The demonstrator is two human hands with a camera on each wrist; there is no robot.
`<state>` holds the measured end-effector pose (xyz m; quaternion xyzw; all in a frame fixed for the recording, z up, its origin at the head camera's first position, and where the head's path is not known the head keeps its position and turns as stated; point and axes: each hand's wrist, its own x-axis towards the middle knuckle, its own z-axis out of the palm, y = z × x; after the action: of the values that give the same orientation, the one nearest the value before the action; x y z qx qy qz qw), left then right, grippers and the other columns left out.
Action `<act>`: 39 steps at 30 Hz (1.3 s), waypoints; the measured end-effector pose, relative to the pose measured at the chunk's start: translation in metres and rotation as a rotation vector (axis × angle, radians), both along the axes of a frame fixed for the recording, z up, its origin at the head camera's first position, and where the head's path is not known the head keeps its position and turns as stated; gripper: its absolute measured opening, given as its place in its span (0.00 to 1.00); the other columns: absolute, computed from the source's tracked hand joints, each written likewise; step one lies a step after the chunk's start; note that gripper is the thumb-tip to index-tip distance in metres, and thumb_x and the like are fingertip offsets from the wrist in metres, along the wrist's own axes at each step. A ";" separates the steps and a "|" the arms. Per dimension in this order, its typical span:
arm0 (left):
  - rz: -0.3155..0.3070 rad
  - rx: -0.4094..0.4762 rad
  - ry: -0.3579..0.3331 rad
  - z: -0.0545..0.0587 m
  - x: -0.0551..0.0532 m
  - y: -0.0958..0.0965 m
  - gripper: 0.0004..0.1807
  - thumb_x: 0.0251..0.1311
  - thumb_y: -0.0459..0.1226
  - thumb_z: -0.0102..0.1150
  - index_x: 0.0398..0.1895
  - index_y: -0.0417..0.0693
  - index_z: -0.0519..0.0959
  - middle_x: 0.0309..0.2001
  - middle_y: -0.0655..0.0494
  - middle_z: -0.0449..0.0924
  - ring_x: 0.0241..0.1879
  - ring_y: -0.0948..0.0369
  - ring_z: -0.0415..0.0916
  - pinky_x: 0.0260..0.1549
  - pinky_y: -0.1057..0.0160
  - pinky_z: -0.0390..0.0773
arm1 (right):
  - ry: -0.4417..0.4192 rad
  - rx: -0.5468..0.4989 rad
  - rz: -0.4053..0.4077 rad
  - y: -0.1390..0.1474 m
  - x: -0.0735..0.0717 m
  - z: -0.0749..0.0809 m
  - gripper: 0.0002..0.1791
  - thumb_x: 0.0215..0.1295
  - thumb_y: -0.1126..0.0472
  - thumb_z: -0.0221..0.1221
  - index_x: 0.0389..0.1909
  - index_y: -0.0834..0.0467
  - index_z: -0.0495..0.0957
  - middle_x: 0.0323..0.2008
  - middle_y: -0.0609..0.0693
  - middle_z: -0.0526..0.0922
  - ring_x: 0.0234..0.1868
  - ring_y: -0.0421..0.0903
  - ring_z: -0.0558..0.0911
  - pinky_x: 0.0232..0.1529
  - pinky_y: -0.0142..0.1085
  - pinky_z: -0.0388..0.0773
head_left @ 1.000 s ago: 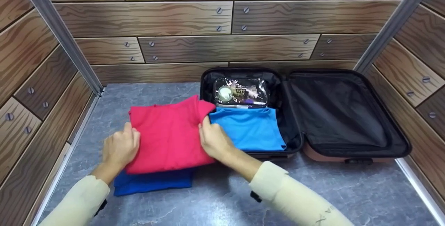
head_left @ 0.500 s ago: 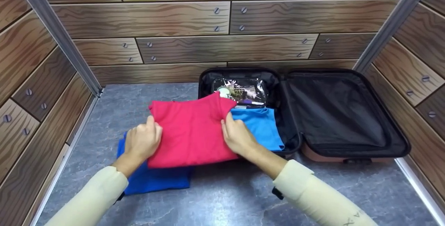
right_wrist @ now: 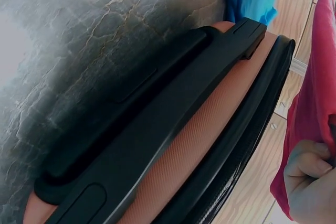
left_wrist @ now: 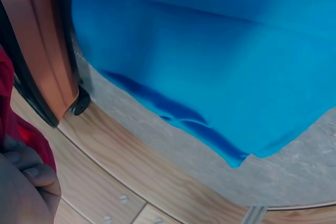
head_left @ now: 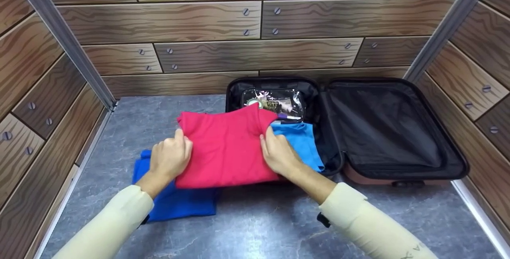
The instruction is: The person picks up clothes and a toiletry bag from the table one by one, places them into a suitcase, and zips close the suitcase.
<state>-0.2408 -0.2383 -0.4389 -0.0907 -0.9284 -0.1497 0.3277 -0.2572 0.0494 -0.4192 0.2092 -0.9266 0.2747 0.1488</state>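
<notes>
My left hand (head_left: 170, 156) grips the left edge of a folded red shirt (head_left: 225, 149), and my right hand (head_left: 281, 152) grips its right edge. Stretched flat between them, the shirt overlaps the left side of the open suitcase (head_left: 331, 153) in the head view. Part of a folded light blue garment (head_left: 306, 143) inside the case is hidden behind it. A folded blue garment (head_left: 181, 203) lies on the grey floor below my left forearm. In the right wrist view my fingers (right_wrist: 310, 163) curl around the red fabric (right_wrist: 315, 87), above the suitcase's black handle (right_wrist: 178, 108).
A clear pouch (head_left: 285, 101) of small items sits at the back of the suitcase. The lid (head_left: 390, 127) lies open on the right. Wood-patterned walls (head_left: 207, 57) enclose the grey marbled floor (head_left: 259, 227) at the back and sides.
Both hands have carried the red shirt to the right and slightly up, over the suitcase's left side. More of the blue garment on the floor now shows.
</notes>
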 end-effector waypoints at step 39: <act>-0.023 -0.006 -0.004 0.008 -0.023 0.076 0.11 0.68 0.38 0.45 0.29 0.40 0.69 0.14 0.38 0.75 0.16 0.40 0.78 0.12 0.44 0.74 | 0.070 -0.005 -0.054 0.081 -0.012 0.010 0.09 0.74 0.63 0.50 0.35 0.64 0.69 0.20 0.67 0.78 0.31 0.68 0.84 0.30 0.58 0.77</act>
<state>-0.2643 -0.1624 -0.4308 -0.1023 -0.9285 -0.1508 0.3236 -0.2688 0.1302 -0.4096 0.1933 -0.9254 0.2656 0.1891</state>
